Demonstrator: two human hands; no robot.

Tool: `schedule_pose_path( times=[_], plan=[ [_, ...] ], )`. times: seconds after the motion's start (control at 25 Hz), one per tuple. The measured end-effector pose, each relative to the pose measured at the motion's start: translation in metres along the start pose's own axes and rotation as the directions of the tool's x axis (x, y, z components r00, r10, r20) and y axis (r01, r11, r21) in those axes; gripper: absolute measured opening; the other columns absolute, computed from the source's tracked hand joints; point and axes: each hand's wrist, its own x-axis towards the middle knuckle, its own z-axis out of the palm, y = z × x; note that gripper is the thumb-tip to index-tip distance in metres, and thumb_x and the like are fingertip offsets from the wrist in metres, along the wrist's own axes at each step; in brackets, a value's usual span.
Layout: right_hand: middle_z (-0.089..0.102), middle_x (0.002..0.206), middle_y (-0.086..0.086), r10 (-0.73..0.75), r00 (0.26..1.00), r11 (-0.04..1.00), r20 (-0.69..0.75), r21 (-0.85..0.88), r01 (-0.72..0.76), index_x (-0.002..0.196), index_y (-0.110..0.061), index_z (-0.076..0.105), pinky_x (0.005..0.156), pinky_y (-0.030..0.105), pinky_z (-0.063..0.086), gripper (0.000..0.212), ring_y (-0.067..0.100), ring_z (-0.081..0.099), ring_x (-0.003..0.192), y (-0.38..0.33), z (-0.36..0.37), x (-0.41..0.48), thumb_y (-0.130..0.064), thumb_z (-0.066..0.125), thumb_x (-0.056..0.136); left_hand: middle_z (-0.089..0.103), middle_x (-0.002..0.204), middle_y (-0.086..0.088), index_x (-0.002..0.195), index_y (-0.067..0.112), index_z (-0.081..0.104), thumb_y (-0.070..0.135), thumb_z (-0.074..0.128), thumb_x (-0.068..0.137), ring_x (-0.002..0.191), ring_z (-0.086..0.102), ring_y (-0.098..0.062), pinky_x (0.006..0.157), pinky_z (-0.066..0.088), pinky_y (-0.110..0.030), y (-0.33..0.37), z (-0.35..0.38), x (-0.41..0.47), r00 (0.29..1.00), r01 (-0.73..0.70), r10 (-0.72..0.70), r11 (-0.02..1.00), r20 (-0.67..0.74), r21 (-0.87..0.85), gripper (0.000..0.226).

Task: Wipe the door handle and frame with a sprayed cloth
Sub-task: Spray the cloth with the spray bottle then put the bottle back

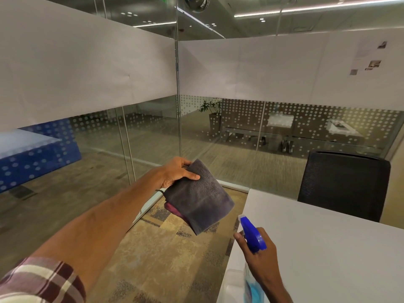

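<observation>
My left hand (177, 171) holds a folded dark grey cloth (201, 197) by its upper corner, arm stretched out over the carpet. The cloth hangs flat, and a maroon layer shows at its lower left edge. My right hand (260, 254) grips a spray bottle (252, 235) with a blue trigger head; its nozzle points up and left toward the cloth, a short gap away. The bottle's clear body with blue liquid shows below my wrist. No door handle is in view.
A white table (328, 248) fills the lower right, with a black mesh chair (343, 184) behind it. Glass partitions (240, 149) with white frosted bands and dot patterns surround the corner. Patterned carpet (164, 248) lies below my arms.
</observation>
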Motion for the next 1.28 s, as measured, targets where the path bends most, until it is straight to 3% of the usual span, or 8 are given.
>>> schedule_pose_path(
  times=[0.24, 0.48, 0.56, 0.64, 0.8, 1.04, 1.2, 1.28],
  plan=[
    [0.059, 0.072, 0.003, -0.083, 0.997, 0.996, 0.010, -0.025, 0.083, 0.080, -0.025, 0.052, 0.061, 0.018, 0.047, 0.024, 0.021, 0.057, 0.065, -0.011, -0.007, 0.017, -0.043, 0.067, 0.071, 0.077, 0.085, -0.003, 0.092, 0.015, 0.074, -0.004, 0.077, 0.076, 0.083, 0.073, -0.018, 0.063, 0.059, -0.028, -0.001, 0.006, -0.005, 1.000, -0.008, 0.007, 0.998, 0.030, 0.054, 0.025],
    [0.064, 0.081, 0.002, -0.026, 0.998, 0.998, -0.063, 0.062, 0.030, 0.089, -0.027, 0.055, 0.059, 0.015, 0.048, 0.025, 0.023, 0.062, 0.072, 0.009, -0.021, 0.018, -0.039, 0.068, 0.071, 0.077, 0.089, -0.006, 0.102, 0.009, 0.073, -0.007, 0.076, 0.075, 0.084, 0.074, -0.018, 0.068, 0.060, -0.028, -0.014, 0.005, -0.011, 0.999, -0.008, 0.005, 0.998, 0.040, 0.066, 0.031],
    [0.068, 0.083, 0.000, 0.024, 0.994, 0.992, -0.107, 0.124, -0.010, 0.094, -0.028, 0.059, 0.061, 0.019, 0.050, 0.021, 0.022, 0.064, 0.073, 0.020, -0.031, 0.015, -0.033, 0.069, 0.076, 0.077, 0.093, -0.008, 0.102, 0.009, 0.073, -0.006, 0.077, 0.075, 0.090, 0.073, -0.022, 0.076, 0.060, -0.032, -0.022, 0.000, -0.015, 1.000, -0.015, 0.014, 0.997, 0.019, 0.070, 0.031],
    [0.070, 0.089, -0.001, 0.073, 0.988, 0.982, -0.133, 0.181, -0.049, 0.106, -0.022, 0.062, 0.063, 0.020, 0.052, 0.024, 0.020, 0.066, 0.077, 0.033, -0.044, 0.009, -0.020, 0.068, 0.083, 0.075, 0.102, -0.014, 0.108, 0.005, 0.071, -0.006, 0.076, 0.075, 0.097, 0.071, -0.027, 0.086, 0.057, -0.037, -0.032, -0.006, -0.019, 0.999, -0.034, 0.034, 0.997, 0.002, 0.075, 0.035],
    [0.069, 0.101, 0.003, 0.141, 0.982, 0.975, -0.124, 0.190, -0.116, 0.120, -0.011, 0.057, 0.071, 0.022, 0.053, 0.035, 0.020, 0.066, 0.088, 0.057, -0.060, -0.003, -0.014, 0.066, 0.087, 0.073, 0.106, -0.016, 0.113, 0.005, 0.069, -0.007, 0.075, 0.076, 0.100, 0.068, -0.030, 0.088, 0.055, -0.039, -0.053, -0.018, -0.031, 0.998, -0.006, 0.007, 1.000, -0.063, 0.021, 0.039],
    [0.067, 0.098, 0.011, 0.208, 0.967, 0.975, -0.145, 0.106, -0.193, 0.118, -0.006, 0.060, 0.062, 0.015, 0.050, 0.034, 0.014, 0.061, 0.078, 0.090, -0.070, -0.017, -0.017, 0.068, 0.087, 0.075, 0.093, -0.007, 0.098, 0.015, 0.073, -0.009, 0.073, 0.076, 0.086, 0.071, -0.020, 0.080, 0.056, -0.034, -0.073, -0.031, -0.047, 0.992, 0.005, -0.005, 1.000, -0.128, 0.000, 0.033],
    [0.066, 0.101, 0.016, 0.261, 0.954, 0.963, -0.150, 0.114, -0.246, 0.121, -0.006, 0.058, 0.068, 0.021, 0.051, 0.037, 0.021, 0.062, 0.082, 0.107, -0.073, -0.024, -0.017, 0.067, 0.087, 0.078, 0.081, -0.001, 0.090, 0.020, 0.074, -0.008, 0.075, 0.075, 0.073, 0.075, -0.014, 0.058, 0.059, -0.025, -0.079, -0.038, -0.054, 0.987, 0.021, -0.020, 1.000, -0.158, 0.004, 0.032],
    [0.067, 0.103, 0.016, 0.270, 0.950, 0.961, -0.157, 0.104, -0.256, 0.120, -0.007, 0.058, 0.069, 0.024, 0.051, 0.037, 0.022, 0.062, 0.082, 0.112, -0.073, -0.028, -0.018, 0.068, 0.086, 0.078, 0.083, -0.002, 0.091, 0.021, 0.075, -0.005, 0.077, 0.072, 0.076, 0.075, -0.015, 0.061, 0.060, -0.027, -0.082, -0.042, -0.057, 0.986, 0.043, -0.043, 0.999, -0.162, 0.002, 0.032]
  ],
)
